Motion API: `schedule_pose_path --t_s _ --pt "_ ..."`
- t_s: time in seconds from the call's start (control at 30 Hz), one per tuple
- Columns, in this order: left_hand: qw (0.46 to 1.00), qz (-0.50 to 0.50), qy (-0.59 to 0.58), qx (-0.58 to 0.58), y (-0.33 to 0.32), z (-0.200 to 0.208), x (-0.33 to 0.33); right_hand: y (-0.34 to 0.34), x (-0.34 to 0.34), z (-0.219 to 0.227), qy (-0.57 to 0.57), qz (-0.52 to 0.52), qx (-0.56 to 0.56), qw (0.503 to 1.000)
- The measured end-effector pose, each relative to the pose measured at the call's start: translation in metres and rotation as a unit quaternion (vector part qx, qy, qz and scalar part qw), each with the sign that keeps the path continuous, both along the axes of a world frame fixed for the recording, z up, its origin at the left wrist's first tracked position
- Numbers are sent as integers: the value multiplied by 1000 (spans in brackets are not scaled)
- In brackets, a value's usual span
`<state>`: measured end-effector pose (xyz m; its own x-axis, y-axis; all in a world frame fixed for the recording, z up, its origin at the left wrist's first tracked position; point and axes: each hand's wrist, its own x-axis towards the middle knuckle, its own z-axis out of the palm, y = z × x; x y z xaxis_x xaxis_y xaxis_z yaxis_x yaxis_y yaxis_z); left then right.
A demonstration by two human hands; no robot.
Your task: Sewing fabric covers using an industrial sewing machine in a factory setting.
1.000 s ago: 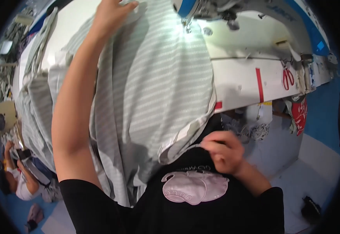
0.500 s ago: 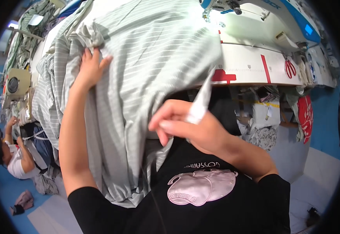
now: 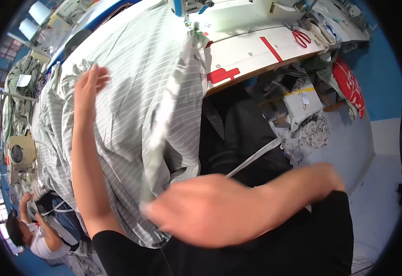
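Pale grey-green fabric with white stripes [image 3: 127, 92] spreads over the sewing table and hangs down toward my lap. My left hand [image 3: 92, 83] is at its bunched far-left part, fingers stretched out and slightly bent, holding nothing. Low in front of me, my right hand [image 3: 201, 209] is smeared by motion. Its fingers are closed at the lower end of the fabric's long edge, which runs fairly straight from near the needle area of a sewing machine [image 3: 187, 8]. A narrow pale strip [image 3: 256, 156] slants up behind the right hand across my dark trousers.
Red-handled scissors [image 3: 301, 38] lie on the white tabletop [image 3: 238, 50], beyond red tape marks. Below the table edge are a white bundle [image 3: 302, 108] and a red patterned cloth [image 3: 348, 87]. Another person [image 3: 40, 234] works at the left beside a cream machine [image 3: 21, 152].
My right hand has moved down and nearer, and the fabric edge now stretches toward it. My left hand has shifted slightly left and down in view. The view has turned, with the machine now further left.
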<state>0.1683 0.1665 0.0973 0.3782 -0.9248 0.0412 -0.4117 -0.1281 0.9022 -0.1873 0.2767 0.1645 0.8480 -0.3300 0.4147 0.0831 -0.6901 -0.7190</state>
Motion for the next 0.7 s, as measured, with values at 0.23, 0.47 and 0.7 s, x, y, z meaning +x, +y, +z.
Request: schedule_pose_path --t_s 0.23,0.47,0.7 --pt "805 -347 464 129 95 49 -144 65 46 -10 -110 290 -41 950" --pt "957 -114 257 71 128 29 -105 -77 -26 -166 -58 -221 425 876" --pt "992 94 -50 66 103 -21 -92 -97 -21 -176 -114 -29 625 772"
